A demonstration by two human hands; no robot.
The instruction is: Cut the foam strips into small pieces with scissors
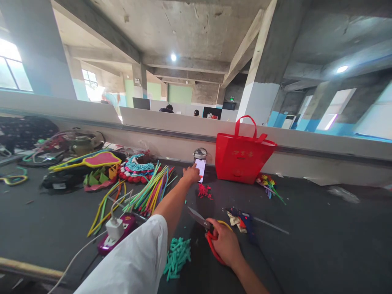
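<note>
My left hand (pixel 191 174) reaches far forward and touches the lit screen of a phone (pixel 200 169) that stands propped against a jar (pixel 200 154); its fingers are curled, one tip on the screen. My right hand (pixel 226 244) is closed on red-handled scissors (pixel 206 231) whose blades point left, resting on the dark table (pixel 321 241). A pile of teal cut pieces (pixel 177 256) lies near my left sleeve. Small red scraps (pixel 204 190) lie in front of the phone.
A red tote bag (pixel 241 154) stands at the back wall. A blue glue gun (pixel 243 220) lies right of the scissors. Colourful pipe cleaners (pixel 150 192), a purple power strip with a white charger (pixel 118 230), and craft pieces (pixel 92 161) fill the left side.
</note>
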